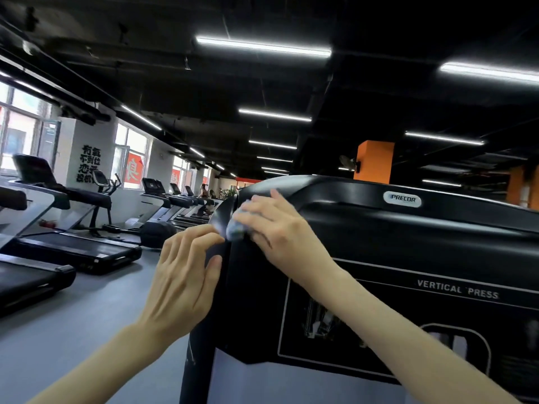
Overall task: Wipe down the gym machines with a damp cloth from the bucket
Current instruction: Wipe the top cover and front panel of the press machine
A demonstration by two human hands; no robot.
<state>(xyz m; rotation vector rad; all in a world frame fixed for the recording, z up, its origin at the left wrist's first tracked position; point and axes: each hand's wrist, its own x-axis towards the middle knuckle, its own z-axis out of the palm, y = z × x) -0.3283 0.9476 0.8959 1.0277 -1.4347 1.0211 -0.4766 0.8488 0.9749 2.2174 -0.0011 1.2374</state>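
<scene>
My right hand point(274, 225) presses the bunched damp cloth point(236, 225) against the machine point(379, 228) at its near-left corner; my left hand point(182, 275), fingers loosely open and empty, steadies that edge.

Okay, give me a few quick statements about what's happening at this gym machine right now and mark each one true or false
1. The right hand presses a bluish cloth against the black machine shroud. True.
2. The left hand holds a bucket. False: it rests on the shroud's left edge, and no bucket is in view.
3. The shroud reads VERTICAL PRESS. True.
4. The cloth sits on the Precor badge. False: it is at the upper left corner, well away from the badge.
5. Treadmills line the windows on the left. True.
</scene>
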